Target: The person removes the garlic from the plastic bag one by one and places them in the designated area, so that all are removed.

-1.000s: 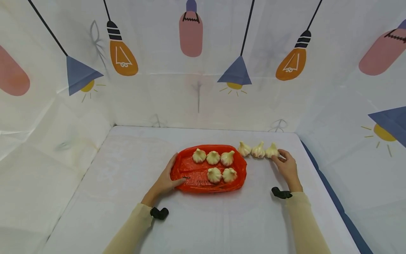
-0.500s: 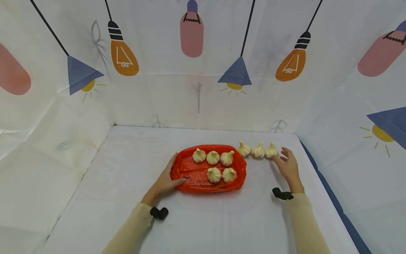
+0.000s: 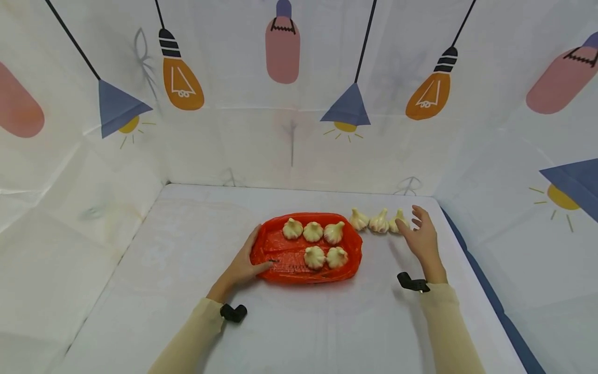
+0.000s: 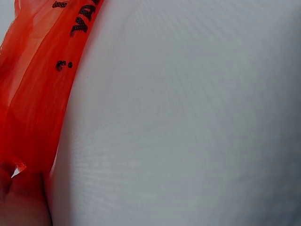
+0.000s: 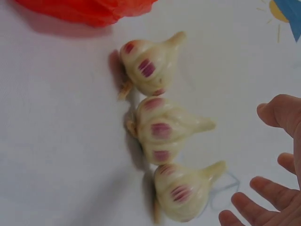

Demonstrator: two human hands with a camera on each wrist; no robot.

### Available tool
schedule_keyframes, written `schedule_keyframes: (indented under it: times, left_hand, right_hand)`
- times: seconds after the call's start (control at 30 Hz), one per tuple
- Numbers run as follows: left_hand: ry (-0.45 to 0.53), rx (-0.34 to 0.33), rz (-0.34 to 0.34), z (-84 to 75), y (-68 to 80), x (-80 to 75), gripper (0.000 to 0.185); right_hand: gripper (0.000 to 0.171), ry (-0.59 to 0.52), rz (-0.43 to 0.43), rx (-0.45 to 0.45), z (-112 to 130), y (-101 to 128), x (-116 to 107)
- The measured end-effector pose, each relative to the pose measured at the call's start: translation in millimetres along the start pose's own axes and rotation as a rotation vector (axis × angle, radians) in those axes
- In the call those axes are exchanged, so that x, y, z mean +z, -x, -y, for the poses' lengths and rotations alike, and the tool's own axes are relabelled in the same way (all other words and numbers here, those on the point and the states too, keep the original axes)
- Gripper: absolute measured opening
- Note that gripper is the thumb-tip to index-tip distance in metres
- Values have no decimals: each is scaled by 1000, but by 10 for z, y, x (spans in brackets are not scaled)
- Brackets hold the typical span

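An oval tray lined with red plastic (image 3: 286,250) lies mid-table, with black print on the plastic (image 4: 42,103). Three garlic bulbs (image 3: 313,232) form its back row, and two more garlic bulbs (image 3: 325,257) sit in front at the right. My left hand (image 3: 240,267) grips the tray's left end, thumb over the rim and fingers along the outer side. Beyond the tray's right end, three garlic bulbs (image 3: 378,222) stand side by side on the table. My right hand (image 3: 422,240) hovers beside the rightmost garlic bulb (image 5: 183,192), fingers spread and holding nothing.
The white tabletop (image 3: 299,332) ends at a white back curtain (image 3: 252,145) printed with lamps and bulbs. A dark blue strip (image 3: 490,291) runs along the right table edge. Each wrist wears a black camera mount (image 3: 413,282).
My right hand has let go of the rightmost garlic bulb, drawn up off it and spread its fingers. My left hand, the tray and the bulbs keep their places.
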State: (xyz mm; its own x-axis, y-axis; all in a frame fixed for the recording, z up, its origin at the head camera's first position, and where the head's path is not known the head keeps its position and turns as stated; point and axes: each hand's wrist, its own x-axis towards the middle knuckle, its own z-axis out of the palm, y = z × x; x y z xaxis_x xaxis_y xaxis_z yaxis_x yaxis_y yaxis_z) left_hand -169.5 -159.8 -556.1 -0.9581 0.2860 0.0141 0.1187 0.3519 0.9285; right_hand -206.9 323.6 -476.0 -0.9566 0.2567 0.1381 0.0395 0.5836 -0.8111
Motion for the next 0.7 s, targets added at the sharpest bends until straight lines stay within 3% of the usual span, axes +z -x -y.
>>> schedule_keyframes:
  times: [0.43,0.7]
  left_hand:
    - [20,-1,4,5,-25,12,109]
    - [48,24,-4,54,-39,8,109]
  right_hand:
    - [72,15,92,-196,490,13,254]
    - [72,-48,193,-240,728,107,488]
